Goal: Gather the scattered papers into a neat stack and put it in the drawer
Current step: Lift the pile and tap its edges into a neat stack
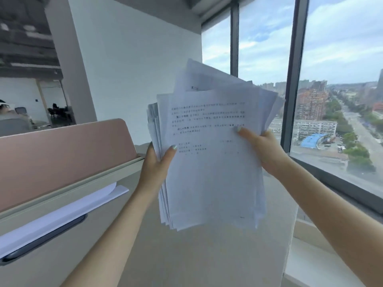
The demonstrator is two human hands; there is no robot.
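Note:
A thick bundle of printed white papers (211,162) is held upright in the air above the desk (207,255), in the middle of the view. Its sheets are uneven: several stick out fanned at the top right and the left edge is ragged. My left hand (157,164) grips the bundle's left edge, thumb on the front sheet. On the right edge, my right hand (261,146) holds it with the thumb across the printed text. No drawer shows in this view.
A pink partition panel (62,158) stands along the desk's left side. More white sheets (62,214) lie flat by its base over a dark slot. A tall window (342,100) runs along the right, close to the desk edge.

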